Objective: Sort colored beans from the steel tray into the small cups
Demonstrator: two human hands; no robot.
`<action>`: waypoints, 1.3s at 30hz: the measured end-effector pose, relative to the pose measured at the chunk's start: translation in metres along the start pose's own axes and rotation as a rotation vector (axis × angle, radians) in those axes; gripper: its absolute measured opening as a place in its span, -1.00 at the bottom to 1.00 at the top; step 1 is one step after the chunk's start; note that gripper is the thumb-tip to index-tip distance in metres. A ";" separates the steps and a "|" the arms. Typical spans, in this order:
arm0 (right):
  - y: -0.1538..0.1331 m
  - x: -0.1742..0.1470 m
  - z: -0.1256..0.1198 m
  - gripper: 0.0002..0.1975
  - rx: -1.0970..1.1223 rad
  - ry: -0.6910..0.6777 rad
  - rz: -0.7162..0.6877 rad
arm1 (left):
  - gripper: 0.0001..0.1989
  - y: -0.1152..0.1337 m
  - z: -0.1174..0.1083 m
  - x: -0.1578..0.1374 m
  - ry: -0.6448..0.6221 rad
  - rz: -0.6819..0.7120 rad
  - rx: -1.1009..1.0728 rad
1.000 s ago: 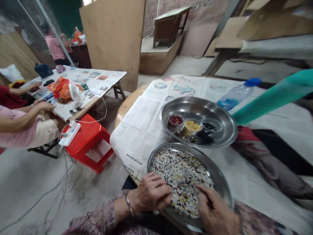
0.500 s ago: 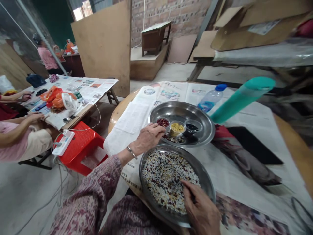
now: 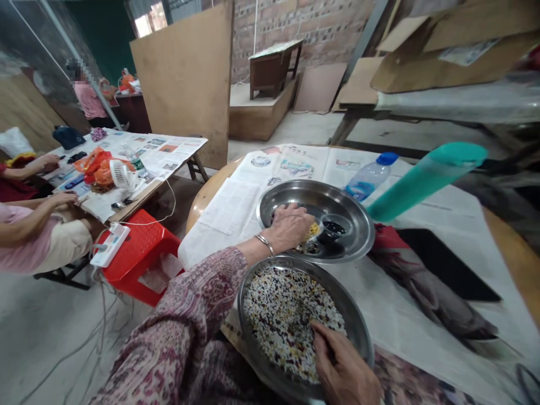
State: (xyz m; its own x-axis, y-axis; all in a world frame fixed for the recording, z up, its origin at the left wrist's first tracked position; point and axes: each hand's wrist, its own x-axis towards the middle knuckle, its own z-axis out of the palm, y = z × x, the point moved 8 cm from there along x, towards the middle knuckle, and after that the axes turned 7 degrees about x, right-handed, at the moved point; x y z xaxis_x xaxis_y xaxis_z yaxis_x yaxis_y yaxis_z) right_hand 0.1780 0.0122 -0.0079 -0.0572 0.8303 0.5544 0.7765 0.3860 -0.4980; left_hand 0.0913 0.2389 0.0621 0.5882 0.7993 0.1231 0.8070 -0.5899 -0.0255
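Observation:
My left hand [image 3: 291, 225] reaches over the far metal basin [image 3: 356, 225], its fingers bent down and closed at the clear plastic cups. It covers the cup of red beads and part of the cup of yellow beads [image 3: 314, 229]. Its fingertips are hidden. A cup of black beads [image 3: 334, 226] stands just to the right. Over the near metal basin [image 3: 358, 320], my right hand [image 3: 343, 360] has thumb and forefinger pressed together at the mixed beads [image 3: 287, 304], which are white, black, yellow and dark red. What it pinches, if anything, is too small to tell.
Behind the basins stand a water bottle [image 3: 371, 177] and a slanting green cylinder [image 3: 426, 180]. A folded umbrella [image 3: 430, 287] and a black flat object [image 3: 451, 264] lie at the right. Two seated people work at the left table [image 3: 185, 147], beside a red stool [image 3: 139, 242].
My left hand has moved right and slightly up, from the basin's left rim onto the red and yellow cups. My right hand has stayed almost in place.

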 end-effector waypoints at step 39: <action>0.005 0.002 0.020 -0.73 -0.042 -0.165 0.145 | -0.67 0.067 0.055 -0.143 -0.264 0.083 -0.229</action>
State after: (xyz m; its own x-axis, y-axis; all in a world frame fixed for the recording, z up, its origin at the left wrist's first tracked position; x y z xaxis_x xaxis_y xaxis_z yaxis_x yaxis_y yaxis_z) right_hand 0.1695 0.0237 -0.0231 -0.0421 0.9318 0.3606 0.8093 0.2434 -0.5345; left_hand 0.0644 0.0917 -0.0117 0.6682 0.7322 -0.1318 0.7412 -0.6401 0.2020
